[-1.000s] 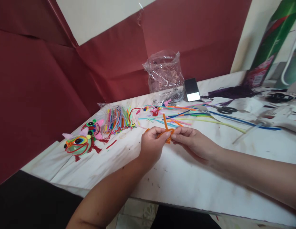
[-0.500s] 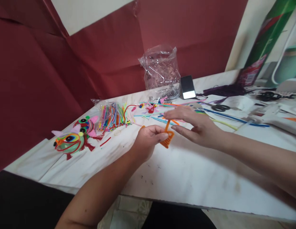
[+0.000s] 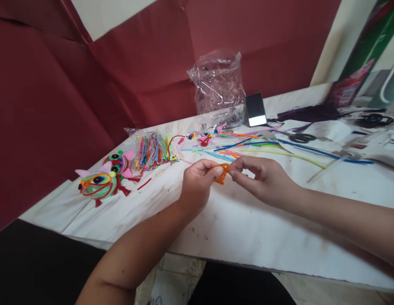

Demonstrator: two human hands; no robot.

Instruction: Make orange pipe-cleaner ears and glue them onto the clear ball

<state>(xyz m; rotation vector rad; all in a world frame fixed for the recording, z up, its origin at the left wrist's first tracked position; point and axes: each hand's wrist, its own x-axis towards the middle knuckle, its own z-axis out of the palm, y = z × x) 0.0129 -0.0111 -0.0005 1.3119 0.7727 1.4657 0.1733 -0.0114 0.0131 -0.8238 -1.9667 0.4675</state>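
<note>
An orange pipe cleaner, folded into a small zigzag shape, is held above the white table. My left hand pinches it between thumb and forefinger from the left. On its right side, the thumb and forefinger of my right hand are closed together at the edge of the orange piece. Whatever part of it lies between those right fingertips is mostly hidden.
Left stand two colourful fish-like figures with red tassels, beside a bag of pipe cleaners. Behind are a clear plastic bag and a phone. Loose pipe cleaners, scissors and a white glue gun lie right.
My right hand has closed from spread fingers into a pinch at the orange piece. The upright orange end no longer stands out. The view has shifted slightly.
</note>
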